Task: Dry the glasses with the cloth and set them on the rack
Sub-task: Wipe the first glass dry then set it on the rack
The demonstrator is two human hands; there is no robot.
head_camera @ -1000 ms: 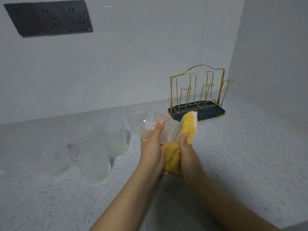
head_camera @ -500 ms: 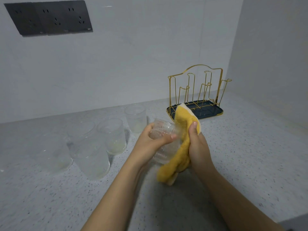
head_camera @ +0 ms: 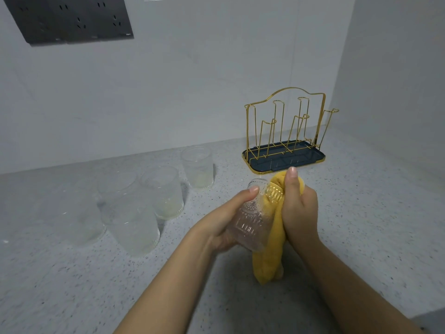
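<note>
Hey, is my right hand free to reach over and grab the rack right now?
Probably not yet. The right hand grips the yellow cloth against the glass held by the left hand. The bare counter up to the rack looks unobstructed.

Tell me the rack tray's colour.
Dark navy blue with a gold rim, under gold wire pegs; the rack tray shows in the head view.

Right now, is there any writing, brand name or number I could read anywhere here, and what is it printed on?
No text here can be read.
Socket panel on the wall: a tiny pale mark at its lower right corner, too small and blurred to read.
Glass in the left hand: only an embossed pattern, no lettering.
Yellow cloth, gold wire rack and countertop: no writing visible.
</note>
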